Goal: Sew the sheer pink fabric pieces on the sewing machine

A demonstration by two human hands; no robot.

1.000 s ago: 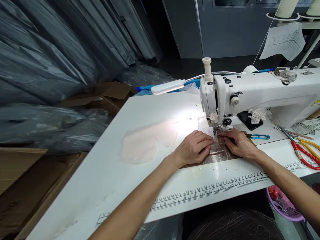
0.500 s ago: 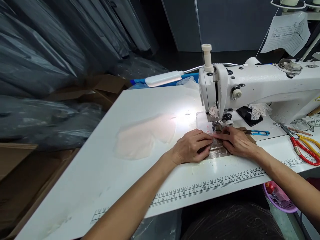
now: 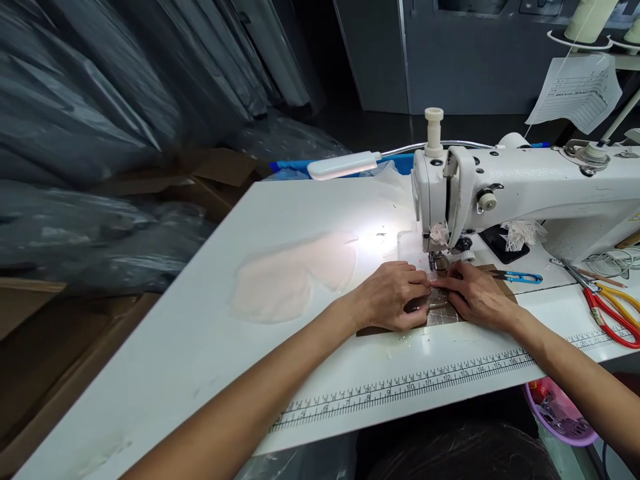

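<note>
A white sewing machine stands at the right of a white table. Just in front of its presser foot, my left hand and my right hand lie side by side, fingertips pinching a small pale pink fabric piece. Both hands rest on a brown taped patch of the table top. What lies under the palms is hidden.
A pale pink fabric stack lies left of the hands under the lamp. Blue thread snips and red and yellow scissors lie to the right. A printed ruler runs along the front edge. Cardboard boxes and plastic-wrapped rolls stand to the left.
The view has shifted a little. My hands have stayed at the presser foot, with the fingertips drawn closer together on the small piece.
</note>
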